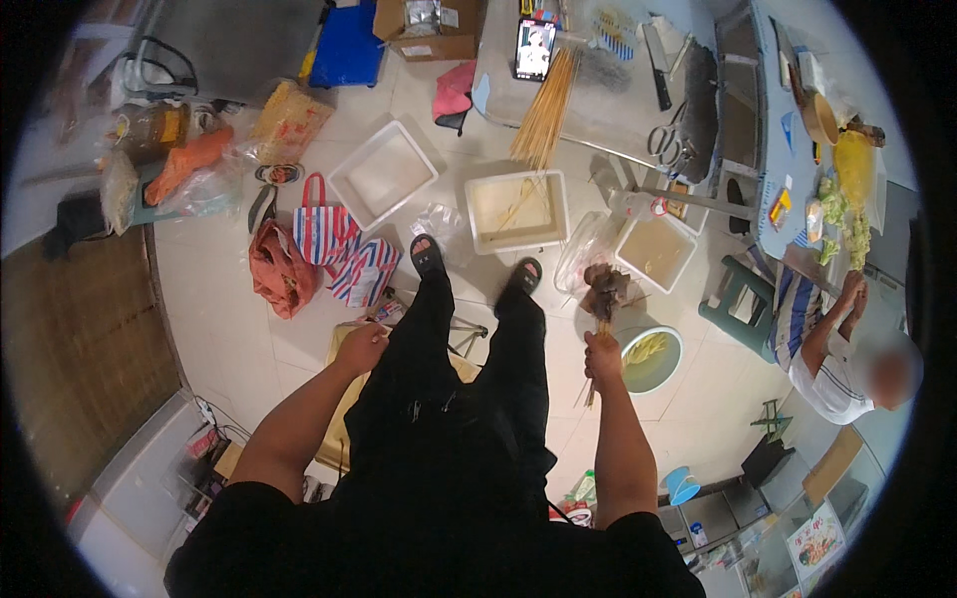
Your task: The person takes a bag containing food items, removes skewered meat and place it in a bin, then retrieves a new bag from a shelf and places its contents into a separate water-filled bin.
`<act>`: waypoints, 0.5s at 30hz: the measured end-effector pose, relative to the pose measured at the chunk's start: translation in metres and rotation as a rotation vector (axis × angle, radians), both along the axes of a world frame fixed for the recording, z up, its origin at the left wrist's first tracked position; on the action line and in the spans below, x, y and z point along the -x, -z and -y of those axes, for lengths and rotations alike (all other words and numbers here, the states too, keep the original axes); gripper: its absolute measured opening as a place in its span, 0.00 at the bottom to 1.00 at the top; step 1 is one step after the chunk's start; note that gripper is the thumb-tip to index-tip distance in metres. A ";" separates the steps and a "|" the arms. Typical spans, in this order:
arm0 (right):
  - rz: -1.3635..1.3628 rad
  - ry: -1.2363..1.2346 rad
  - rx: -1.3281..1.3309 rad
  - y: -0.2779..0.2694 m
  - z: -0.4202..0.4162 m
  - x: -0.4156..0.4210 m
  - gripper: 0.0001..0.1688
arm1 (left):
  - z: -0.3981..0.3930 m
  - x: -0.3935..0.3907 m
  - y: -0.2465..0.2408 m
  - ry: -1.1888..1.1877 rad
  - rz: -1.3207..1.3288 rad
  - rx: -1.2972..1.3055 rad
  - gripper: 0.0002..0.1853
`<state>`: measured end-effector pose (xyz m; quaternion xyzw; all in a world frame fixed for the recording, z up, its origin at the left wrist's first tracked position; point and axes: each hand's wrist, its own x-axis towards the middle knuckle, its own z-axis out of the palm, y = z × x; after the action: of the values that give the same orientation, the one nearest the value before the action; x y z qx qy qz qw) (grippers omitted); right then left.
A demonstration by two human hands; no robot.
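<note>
My right hand (603, 357) grips a bundle of thin skewers by their sticks. Dark brown pieces of food (604, 291) are bunched at the far end of the bundle. Just right of that hand stands a pale round bucket (677, 368) with yellow-green strips (647, 348) inside. A white plastic tub (650, 279) holding liquid lies beyond the skewered food, beside a clear plastic bag (582, 250). My left hand (364, 347) is by my left thigh with its fingers curled, and nothing shows in it.
Ahead are two white tubs, one with yellowish strips (516, 213) and another tub (350, 196) farther left. A metal table (598, 119) carries bare skewers (549, 108), a knife (658, 67), scissors (667, 142) and a phone (534, 48). A person (837, 374) sits right near a green stool (736, 306). Striped bags (325, 232) lie left.
</note>
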<state>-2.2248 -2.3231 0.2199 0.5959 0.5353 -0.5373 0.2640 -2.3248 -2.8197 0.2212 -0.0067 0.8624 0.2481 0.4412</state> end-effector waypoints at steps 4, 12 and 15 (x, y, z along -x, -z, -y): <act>0.005 -0.003 0.057 0.078 0.042 0.022 0.16 | -0.013 0.006 0.059 0.086 0.119 -0.026 0.17; -0.085 -0.449 0.010 0.300 0.089 0.092 0.21 | -0.051 -0.006 0.140 0.185 -0.199 0.073 0.22; -0.194 -0.659 -0.112 0.421 0.100 0.105 0.25 | -0.051 -0.002 0.170 0.223 -0.262 0.144 0.28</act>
<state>-2.3294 -2.4226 -0.2016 0.3506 0.7502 -0.4472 0.3380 -2.3230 -2.7689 0.0508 0.0894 0.9234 0.1340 0.3483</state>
